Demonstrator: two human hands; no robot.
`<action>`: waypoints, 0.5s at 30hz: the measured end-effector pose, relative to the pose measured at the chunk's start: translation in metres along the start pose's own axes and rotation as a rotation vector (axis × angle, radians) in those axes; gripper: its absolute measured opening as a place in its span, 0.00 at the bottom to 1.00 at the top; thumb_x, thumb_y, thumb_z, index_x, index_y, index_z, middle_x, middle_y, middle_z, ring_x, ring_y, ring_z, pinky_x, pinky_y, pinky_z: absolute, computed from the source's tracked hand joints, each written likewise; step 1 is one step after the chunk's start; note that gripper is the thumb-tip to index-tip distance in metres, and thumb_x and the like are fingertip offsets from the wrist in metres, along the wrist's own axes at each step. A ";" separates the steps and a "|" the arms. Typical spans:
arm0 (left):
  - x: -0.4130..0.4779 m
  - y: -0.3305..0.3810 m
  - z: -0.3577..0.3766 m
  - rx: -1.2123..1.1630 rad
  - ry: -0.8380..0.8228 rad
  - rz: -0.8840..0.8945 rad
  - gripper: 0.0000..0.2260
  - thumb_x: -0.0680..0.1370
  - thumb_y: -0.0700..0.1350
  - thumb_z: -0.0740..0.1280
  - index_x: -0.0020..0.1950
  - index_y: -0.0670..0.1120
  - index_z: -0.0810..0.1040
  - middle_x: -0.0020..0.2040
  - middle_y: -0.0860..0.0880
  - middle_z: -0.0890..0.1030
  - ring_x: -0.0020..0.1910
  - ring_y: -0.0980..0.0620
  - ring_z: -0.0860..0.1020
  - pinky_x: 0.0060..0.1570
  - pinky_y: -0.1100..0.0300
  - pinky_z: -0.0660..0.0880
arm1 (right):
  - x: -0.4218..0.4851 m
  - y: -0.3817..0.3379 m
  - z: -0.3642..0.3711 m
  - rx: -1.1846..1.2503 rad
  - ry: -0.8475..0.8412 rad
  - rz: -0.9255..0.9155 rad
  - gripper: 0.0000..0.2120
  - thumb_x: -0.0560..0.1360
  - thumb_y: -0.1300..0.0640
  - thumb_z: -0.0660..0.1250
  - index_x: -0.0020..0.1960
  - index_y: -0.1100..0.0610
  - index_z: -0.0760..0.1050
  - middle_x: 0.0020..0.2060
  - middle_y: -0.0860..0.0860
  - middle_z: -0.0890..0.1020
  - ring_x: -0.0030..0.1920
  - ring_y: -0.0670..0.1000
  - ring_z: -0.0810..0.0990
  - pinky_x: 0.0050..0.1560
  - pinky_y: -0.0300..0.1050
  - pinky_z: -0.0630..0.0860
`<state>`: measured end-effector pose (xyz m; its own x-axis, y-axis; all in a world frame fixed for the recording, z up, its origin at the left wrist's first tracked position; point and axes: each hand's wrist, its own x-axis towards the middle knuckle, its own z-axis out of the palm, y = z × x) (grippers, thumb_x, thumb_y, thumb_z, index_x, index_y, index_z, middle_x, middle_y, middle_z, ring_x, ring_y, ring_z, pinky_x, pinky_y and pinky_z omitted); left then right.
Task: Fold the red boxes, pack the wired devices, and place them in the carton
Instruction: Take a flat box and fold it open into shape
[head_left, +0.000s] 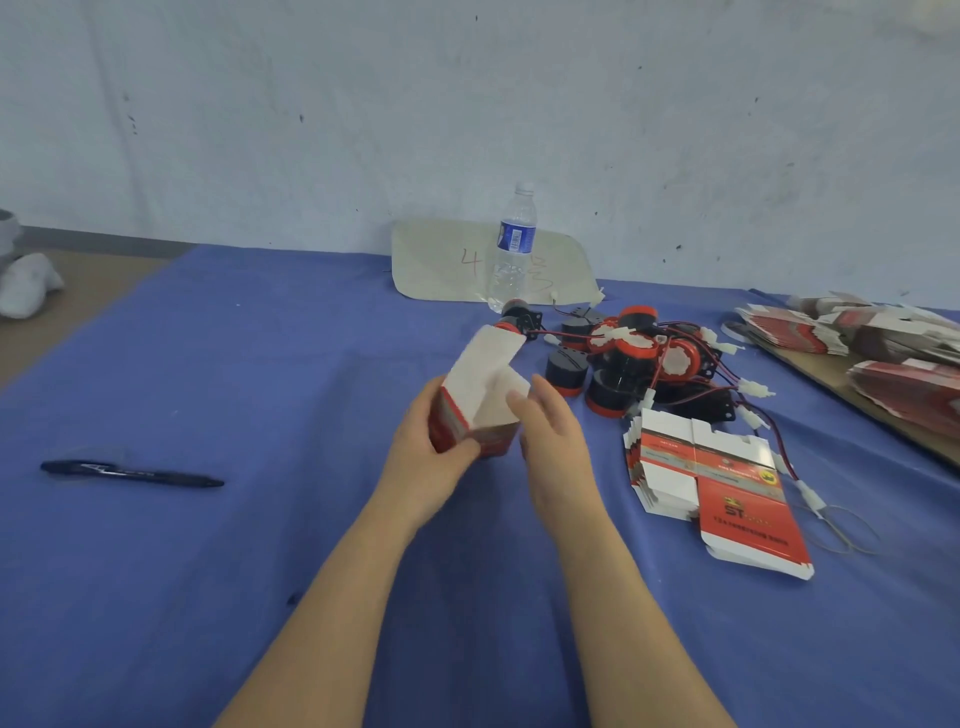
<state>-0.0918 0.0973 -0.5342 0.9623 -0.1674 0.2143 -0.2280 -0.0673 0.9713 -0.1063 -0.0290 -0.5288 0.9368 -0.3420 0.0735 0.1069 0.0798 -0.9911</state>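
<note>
Our left hand (441, 452) is wrapped round the lower end of a half-erected red-and-white cardboard box (478, 395), held just over the blue tablecloth (260, 364) with its white flaps open. Our right hand (556, 441) is slack beside it, fingertips at a side flap. We should keep the walls square and fold the side flaps first. The heap of round black-and-red wired devices (623, 358) lies near, just beyond.

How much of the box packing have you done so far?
Just starting. Nothing looks packed yet. The left hand grips one half-folded red and white cardboard box, flaps open, with the open right hand beside it. The pile of black and red wired devices lies loose on the blue cloth, and flat unfolded red boxes sit stacked nearby. No carton shows.
</note>
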 end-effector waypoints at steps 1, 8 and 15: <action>0.000 -0.002 0.000 0.105 -0.015 0.038 0.23 0.73 0.35 0.68 0.62 0.57 0.70 0.61 0.55 0.76 0.59 0.62 0.74 0.58 0.63 0.73 | 0.001 0.001 -0.002 -0.003 0.020 0.000 0.24 0.79 0.56 0.63 0.74 0.54 0.63 0.66 0.46 0.73 0.60 0.42 0.74 0.47 0.29 0.74; -0.001 -0.006 0.007 0.525 0.089 -0.213 0.22 0.78 0.62 0.54 0.66 0.51 0.71 0.64 0.47 0.65 0.67 0.44 0.65 0.69 0.49 0.61 | -0.003 0.008 -0.004 -0.442 0.212 -0.153 0.06 0.80 0.52 0.62 0.54 0.52 0.75 0.40 0.41 0.78 0.40 0.38 0.75 0.34 0.23 0.68; 0.002 -0.005 -0.002 0.212 0.414 -0.162 0.10 0.81 0.41 0.54 0.51 0.43 0.74 0.48 0.46 0.76 0.47 0.44 0.75 0.39 0.55 0.68 | 0.003 0.008 -0.009 -0.339 0.264 0.000 0.14 0.77 0.63 0.58 0.58 0.48 0.64 0.35 0.50 0.78 0.38 0.52 0.79 0.37 0.44 0.77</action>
<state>-0.0890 0.0990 -0.5382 0.9560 0.2642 0.1273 -0.0546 -0.2662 0.9624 -0.1059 -0.0374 -0.5373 0.8150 -0.5730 0.0865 -0.0498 -0.2179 -0.9747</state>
